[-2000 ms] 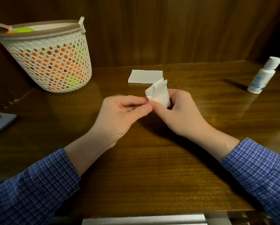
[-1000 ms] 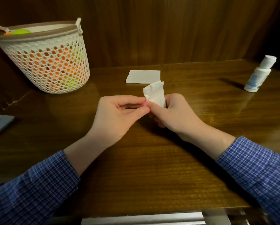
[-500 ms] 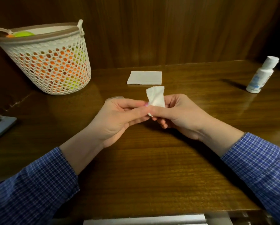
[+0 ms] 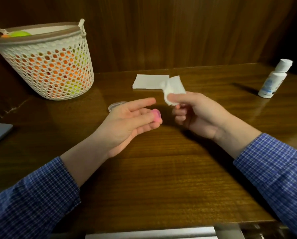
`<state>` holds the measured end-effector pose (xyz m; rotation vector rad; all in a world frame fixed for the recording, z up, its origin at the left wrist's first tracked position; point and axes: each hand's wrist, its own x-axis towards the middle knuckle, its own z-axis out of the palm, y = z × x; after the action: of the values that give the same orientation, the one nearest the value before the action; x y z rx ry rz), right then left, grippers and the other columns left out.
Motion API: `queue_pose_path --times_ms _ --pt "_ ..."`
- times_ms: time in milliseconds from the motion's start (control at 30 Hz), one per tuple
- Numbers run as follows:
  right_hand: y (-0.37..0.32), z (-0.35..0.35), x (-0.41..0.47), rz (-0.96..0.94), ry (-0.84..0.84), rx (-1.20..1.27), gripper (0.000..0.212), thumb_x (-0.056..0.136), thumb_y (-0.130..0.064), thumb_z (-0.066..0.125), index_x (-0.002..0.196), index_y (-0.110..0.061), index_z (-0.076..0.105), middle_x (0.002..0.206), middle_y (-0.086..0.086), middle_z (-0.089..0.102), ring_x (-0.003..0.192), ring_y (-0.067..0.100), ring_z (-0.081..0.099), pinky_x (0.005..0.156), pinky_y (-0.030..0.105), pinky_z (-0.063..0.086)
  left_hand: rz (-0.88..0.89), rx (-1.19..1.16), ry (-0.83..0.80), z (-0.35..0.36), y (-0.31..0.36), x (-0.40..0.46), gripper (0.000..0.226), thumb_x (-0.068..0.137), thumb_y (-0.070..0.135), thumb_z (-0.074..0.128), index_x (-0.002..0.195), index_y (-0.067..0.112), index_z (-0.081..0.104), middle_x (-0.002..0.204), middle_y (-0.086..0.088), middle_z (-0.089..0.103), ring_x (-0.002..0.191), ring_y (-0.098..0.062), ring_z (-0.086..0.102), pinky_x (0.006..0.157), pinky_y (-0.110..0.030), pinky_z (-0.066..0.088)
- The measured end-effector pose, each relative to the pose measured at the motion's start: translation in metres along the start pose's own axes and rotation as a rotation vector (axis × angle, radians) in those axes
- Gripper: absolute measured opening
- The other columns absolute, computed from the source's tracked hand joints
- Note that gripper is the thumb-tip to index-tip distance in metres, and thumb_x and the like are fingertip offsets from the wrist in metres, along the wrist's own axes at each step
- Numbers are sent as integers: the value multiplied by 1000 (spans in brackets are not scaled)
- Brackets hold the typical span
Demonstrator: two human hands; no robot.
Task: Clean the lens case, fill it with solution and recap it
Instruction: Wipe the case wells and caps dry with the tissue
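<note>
Apart now, my left hand (image 4: 127, 121) pinches the pink cap (image 4: 156, 115); my right hand (image 4: 196, 114), just beside it, grips the tissue (image 4: 172, 88).

Light: dim, warm; glare on my table (image 4: 247, 107) at right.
Shadows: under my hands.
Edges: wide-angle bend, corners dark.

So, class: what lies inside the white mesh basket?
Inside the white mesh basket, orange and yellow-green round things show through the holes and above the rim. The basket wall hides their count and what lies at the bottom.
</note>
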<state>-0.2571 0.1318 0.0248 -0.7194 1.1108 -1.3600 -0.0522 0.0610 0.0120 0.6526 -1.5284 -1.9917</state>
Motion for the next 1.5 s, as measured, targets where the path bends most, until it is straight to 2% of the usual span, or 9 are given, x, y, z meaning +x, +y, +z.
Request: queue_pose_path --times_ms 200,467,700,867,967,1067,1167,1300,1500 --pt "-1 -6 8 93 192 71 17 89 -13 76 100 -14 62 58 -4 53 50 5 40 45 15 36 11 490 -58 10 -10 -4 24 88 11 78 107 25 79 99 -1 81 95 -16 78 84 -26 62" --pt "1 -6 13 98 221 44 19 87 -16 79 96 -15 63 58 -4 55 49 6 43 45 17 39 327 1141 84 17 -18 -12 23 84 32 81 106 35 75 95 23 70 94 6 65 76 -11 52" --pt "0 -6 11 92 219 36 18 87 -15 79 92 -15 62 58 -3 54 50 6 42 44 17 38 332 1301 70 8 -14 -13 8 87 37 78 94 36 74 88 21 65 85 2 58 66 -10 37" --pt "2 -8 12 95 189 6 17 86 -16 80 88 -15 63 59 -3 54 50 6 43 44 17 38 375 1345 -34 2 -9 -13 11 88 39 74 98 35 73 102 20 66 105 -3 57 89 -26 51" --pt "4 -9 13 87 150 -19 15 87 -15 77 92 -14 63 65 -3 54 52 7 45 45 18 40 425 1252 60 -7 3 -14 19 85 43 70 103 37 71 112 22 62 111 -1 55 91 -24 49" --pt "3 -10 13 68 166 -50 24 86 -12 77 108 -8 66 77 0 63 54 6 56 47 18 46 446 1126 331 -30 20 -8 22 89 21 73 108 32 70 106 16 63 90 6 60 71 -10 48" --pt "2 -8 13 48 204 -216 27 85 -11 79 110 -12 68 92 6 71 59 8 65 50 19 51 258 1050 334 -50 24 -3 32 89 8 72 112 30 68 103 11 66 67 8 61 50 -8 45" --pt "5 -1 23 -10 180 -496 20 85 -14 80 104 -18 74 107 10 71 72 12 63 51 17 50 143 1214 192 -46 16 5 46 88 25 77 131 33 63 108 20 60 90 -1 64 60 -10 48" --pt "16 18 44 -93 164 -688 14 85 -16 82 96 -17 74 89 4 76 63 7 70 55 15 53 115 1284 165 -39 6 20 52 87 35 75 136 33 59 101 22 54 83 -2 62 58 -12 46"
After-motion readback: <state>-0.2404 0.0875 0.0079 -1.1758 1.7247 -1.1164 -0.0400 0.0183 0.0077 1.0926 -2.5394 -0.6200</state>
